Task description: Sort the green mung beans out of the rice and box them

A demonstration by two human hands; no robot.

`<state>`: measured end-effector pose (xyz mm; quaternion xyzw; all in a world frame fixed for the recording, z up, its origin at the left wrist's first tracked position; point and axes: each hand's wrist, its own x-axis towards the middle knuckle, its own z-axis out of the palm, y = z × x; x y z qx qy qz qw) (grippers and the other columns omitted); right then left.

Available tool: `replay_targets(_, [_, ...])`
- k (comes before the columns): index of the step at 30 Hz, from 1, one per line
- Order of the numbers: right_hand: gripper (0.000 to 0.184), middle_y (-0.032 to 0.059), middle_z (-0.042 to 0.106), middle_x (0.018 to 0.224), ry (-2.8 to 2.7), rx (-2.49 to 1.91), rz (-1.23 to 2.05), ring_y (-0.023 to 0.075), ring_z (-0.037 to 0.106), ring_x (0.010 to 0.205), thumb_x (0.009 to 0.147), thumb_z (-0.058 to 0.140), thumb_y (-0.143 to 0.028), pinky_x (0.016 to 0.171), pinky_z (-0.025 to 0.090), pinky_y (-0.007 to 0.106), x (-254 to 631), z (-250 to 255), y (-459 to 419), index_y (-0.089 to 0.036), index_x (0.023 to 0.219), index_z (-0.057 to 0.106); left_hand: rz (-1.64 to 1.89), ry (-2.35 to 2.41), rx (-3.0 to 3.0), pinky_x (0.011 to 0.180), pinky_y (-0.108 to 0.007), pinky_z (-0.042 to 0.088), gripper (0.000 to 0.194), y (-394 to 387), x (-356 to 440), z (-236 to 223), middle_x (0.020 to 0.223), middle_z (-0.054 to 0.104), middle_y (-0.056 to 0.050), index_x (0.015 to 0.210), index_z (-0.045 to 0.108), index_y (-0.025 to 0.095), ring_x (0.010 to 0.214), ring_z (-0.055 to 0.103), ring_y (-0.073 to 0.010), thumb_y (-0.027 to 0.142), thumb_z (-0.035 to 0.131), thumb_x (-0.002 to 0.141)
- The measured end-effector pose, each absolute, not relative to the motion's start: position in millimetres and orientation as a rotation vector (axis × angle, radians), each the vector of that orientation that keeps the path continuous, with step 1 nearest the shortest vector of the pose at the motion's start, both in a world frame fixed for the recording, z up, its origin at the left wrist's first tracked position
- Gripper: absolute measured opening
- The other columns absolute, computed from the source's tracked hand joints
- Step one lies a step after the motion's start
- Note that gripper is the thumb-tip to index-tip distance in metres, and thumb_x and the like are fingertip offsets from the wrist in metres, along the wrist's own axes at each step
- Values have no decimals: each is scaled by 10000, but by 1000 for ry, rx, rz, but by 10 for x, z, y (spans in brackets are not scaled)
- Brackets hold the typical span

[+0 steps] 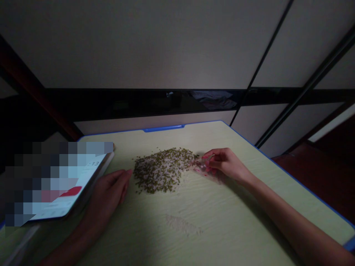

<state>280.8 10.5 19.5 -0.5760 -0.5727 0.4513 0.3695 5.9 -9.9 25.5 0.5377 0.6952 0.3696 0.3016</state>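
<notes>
A spread pile of green beans mixed with white grains (159,170) lies on the table (222,218). My right hand (226,162) is at the pile's right edge, its fingers closed on a small clear plastic bag (203,166) with pink and red marks. What the bag contains is hard to make out. Beside the pile's left edge rests my left hand (111,188), fingers curled and pressed together. Whatever it may hold is hidden.
A lit tablet (72,192), partly blurred out, stands tilted at the left. A thin scatter of pale grains (183,224) lies nearer me. The table has a blue rim with a blue handle piece (164,128); cabinet panels (144,48) rise behind it.
</notes>
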Motion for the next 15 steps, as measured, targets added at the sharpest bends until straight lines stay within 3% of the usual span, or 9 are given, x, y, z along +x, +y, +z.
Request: replay_targets(15, [197,42,626,553,-1515,-1494,1145,107,496,443,605,561,-185,463,398,239,2830,224,100,-97,775,604,1001,1840,1421,436,-238,287,364,-101,76,280,315,342,73,383,347,244,354,350,-112,505,415,628])
